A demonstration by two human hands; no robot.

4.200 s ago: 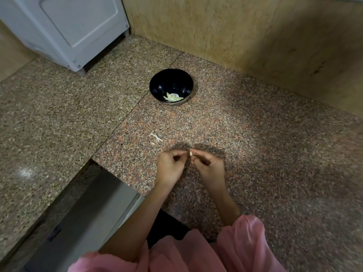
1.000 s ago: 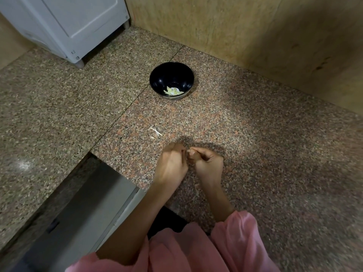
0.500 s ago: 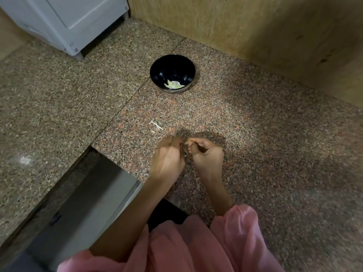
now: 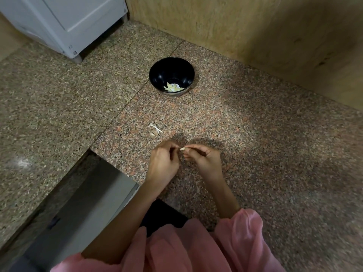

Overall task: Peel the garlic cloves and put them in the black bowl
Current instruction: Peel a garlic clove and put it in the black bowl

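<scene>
No writing or label can be read anywhere here. Over the speckled granite surface (image 4: 255, 134) the left hand (image 4: 164, 163) and right hand (image 4: 204, 160) meet with fingers curled; the right hand pinches a small pale garlic clove (image 4: 182, 148) at its fingertips, and the left hand's fingertips close on the clove's near end, though how much skin is left on it is too small to tell. The black bowl (image 4: 157, 75) stands well beyond the hands, near the tan wall (image 4: 255, 32), with pale peeled cloves (image 4: 173, 87) in its bottom. A few peel scraps (image 4: 156, 130) lie between the bowl and the hands. The surface's front edge steps back at the left hand's wrist, above a grey cabinet front (image 4: 94, 203). A white appliance (image 4: 68, 22) stands at far left, and bare granite spreads wide to the right of the hands.
</scene>
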